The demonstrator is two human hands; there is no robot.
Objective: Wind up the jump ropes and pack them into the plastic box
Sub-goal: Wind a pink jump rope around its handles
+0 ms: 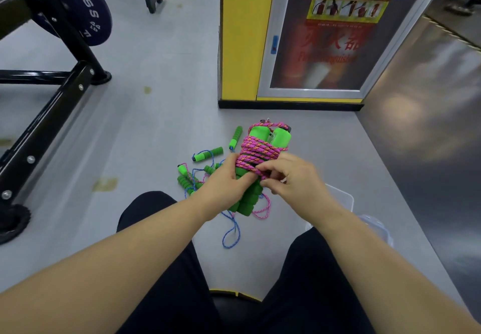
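A jump rope with two green foam handles [270, 137] is held upright in front of me, its pink rope [256, 152] coiled many times round both handles. My left hand [225, 180] grips the handles from the left at mid-height. My right hand [291, 175] pinches the pink rope's loose end at the lowest coil; the rest of that end dangles below [263, 212]. Several unwound jump ropes [200, 167] with green handles and blue and pink cords lie tangled on the floor behind my left hand. The clear plastic box [348, 201] stands on the floor, mostly hidden under my right forearm.
I sit with my dark-trousered legs [161, 268] apart. A black weight rack [52, 104] with a blue plate [78, 8] stands at the left. A yellow pillar [244, 34] with a fire-extinguisher cabinet [325, 39] rises ahead. A dark mat [429, 138] covers the floor at the right.
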